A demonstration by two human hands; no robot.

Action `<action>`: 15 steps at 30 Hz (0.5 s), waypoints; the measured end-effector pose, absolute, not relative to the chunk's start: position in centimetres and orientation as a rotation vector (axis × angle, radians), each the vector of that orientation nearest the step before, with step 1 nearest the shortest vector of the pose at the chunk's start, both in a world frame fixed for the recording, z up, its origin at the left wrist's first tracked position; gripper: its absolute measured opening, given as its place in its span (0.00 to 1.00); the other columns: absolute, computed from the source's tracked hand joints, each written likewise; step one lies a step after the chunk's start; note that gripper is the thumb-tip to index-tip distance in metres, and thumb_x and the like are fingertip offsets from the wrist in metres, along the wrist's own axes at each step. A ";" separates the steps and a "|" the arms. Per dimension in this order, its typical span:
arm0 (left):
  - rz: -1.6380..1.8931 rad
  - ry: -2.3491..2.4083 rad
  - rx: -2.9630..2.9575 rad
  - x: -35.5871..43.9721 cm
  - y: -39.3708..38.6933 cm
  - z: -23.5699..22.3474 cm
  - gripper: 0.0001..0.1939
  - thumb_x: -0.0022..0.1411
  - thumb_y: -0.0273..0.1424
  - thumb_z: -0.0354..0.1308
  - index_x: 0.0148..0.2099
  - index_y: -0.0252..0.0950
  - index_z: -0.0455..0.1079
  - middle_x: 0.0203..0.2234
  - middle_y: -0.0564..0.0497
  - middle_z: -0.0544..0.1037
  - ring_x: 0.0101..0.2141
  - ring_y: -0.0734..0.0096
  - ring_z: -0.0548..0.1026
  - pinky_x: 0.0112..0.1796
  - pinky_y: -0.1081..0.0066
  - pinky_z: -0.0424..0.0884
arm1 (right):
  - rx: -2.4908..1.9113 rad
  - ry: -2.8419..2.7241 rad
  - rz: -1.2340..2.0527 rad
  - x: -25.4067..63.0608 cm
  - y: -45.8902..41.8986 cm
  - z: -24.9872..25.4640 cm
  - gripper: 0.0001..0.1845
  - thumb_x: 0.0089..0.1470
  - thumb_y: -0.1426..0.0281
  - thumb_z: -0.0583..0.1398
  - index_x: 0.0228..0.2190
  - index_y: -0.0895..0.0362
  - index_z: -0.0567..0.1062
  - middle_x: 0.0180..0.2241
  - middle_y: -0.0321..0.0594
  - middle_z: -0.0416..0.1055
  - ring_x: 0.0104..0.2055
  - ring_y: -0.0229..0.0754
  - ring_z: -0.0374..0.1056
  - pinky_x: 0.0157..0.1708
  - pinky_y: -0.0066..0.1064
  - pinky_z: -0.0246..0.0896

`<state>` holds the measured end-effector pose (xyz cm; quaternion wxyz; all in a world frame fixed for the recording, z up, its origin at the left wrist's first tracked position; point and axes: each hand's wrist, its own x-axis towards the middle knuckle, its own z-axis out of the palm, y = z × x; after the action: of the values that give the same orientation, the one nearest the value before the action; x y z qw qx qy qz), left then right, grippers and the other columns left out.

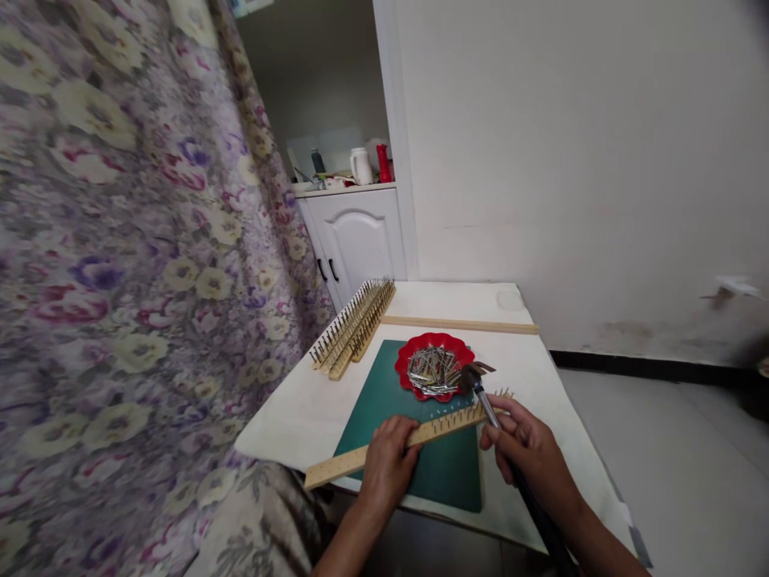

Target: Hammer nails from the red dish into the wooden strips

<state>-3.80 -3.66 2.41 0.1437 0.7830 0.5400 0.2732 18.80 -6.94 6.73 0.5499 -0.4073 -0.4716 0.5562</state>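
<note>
My left hand (388,457) is closed over a narrow wooden strip (340,467), pressing it on the green mat (441,481). Nails stand upright along the strip's right half; the part left of my hand has only small marks or holes. In my right hand (525,445) is a claw hammer (488,410), gripped by its shaft, with its head raised near the strip's nailed end. The dark handle runs down past my wrist. Just beyond the strip, a red scalloped dish (404,377) holds a heap of loose nails (433,369).
Several strips full of upright nails (354,328) lie at the table's back left. A bare wooden strip (460,324) crosses the white tabletop (288,425) behind the dish. A floral curtain (150,280) hangs at left, and a white cabinet (360,240) stands behind.
</note>
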 end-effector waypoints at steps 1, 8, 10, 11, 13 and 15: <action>0.783 1.554 2.258 -3.7 -3.6 2.4 0.12 0.54 0.24 0.55 0.42 0.38 0.69 0.38 0.47 0.74 0.42 0.59 0.69 0.42 0.63 0.64 | -0.965 -1.116 1.316 18.8 -6.9 6.7 0.21 0.53 0.63 0.60 0.47 0.57 0.65 0.23 0.31 0.69 0.11 0.27 0.55 0.12 0.20 0.44; 0.794 1.490 2.281 -4.3 -2.8 3.9 0.10 0.59 0.30 0.54 0.44 0.38 0.68 0.40 0.46 0.73 0.43 0.60 0.69 0.42 0.63 0.65 | -0.956 -1.099 1.319 18.8 -6.7 7.0 0.22 0.52 0.63 0.61 0.47 0.57 0.65 0.23 0.32 0.69 0.11 0.27 0.55 0.11 0.21 0.44; 0.825 1.473 2.312 -4.5 -1.7 5.0 0.09 0.62 0.31 0.50 0.44 0.38 0.68 0.39 0.46 0.73 0.42 0.61 0.69 0.43 0.64 0.65 | -0.954 -1.090 1.311 18.9 -6.6 7.2 0.22 0.52 0.63 0.61 0.47 0.57 0.65 0.23 0.32 0.70 0.11 0.27 0.55 0.12 0.21 0.43; 0.819 1.458 2.338 -4.4 -0.9 5.6 0.09 0.63 0.30 0.49 0.43 0.38 0.69 0.39 0.46 0.73 0.42 0.62 0.69 0.42 0.65 0.65 | -0.955 -1.086 1.307 18.9 -6.5 7.3 0.21 0.52 0.63 0.61 0.47 0.57 0.66 0.23 0.32 0.70 0.11 0.27 0.55 0.12 0.20 0.43; 0.760 1.440 2.412 -4.0 1.2 6.6 0.09 0.63 0.29 0.48 0.41 0.37 0.69 0.37 0.46 0.74 0.40 0.63 0.70 0.42 0.66 0.64 | -0.958 -1.080 1.304 18.9 -6.4 7.4 0.21 0.52 0.63 0.61 0.47 0.57 0.66 0.23 0.31 0.69 0.11 0.26 0.54 0.12 0.20 0.44; 0.667 1.476 2.486 -3.1 3.5 7.2 0.09 0.61 0.27 0.49 0.38 0.37 0.70 0.36 0.46 0.74 0.39 0.63 0.70 0.41 0.67 0.64 | -0.955 -1.077 1.306 18.8 -6.2 7.5 0.21 0.52 0.63 0.61 0.47 0.57 0.66 0.23 0.31 0.69 0.11 0.26 0.54 0.11 0.20 0.44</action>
<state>-3.14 3.51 7.20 0.0871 0.8346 0.4957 0.2240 18.83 -6.21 7.48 0.5638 -0.4059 -0.4577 0.5549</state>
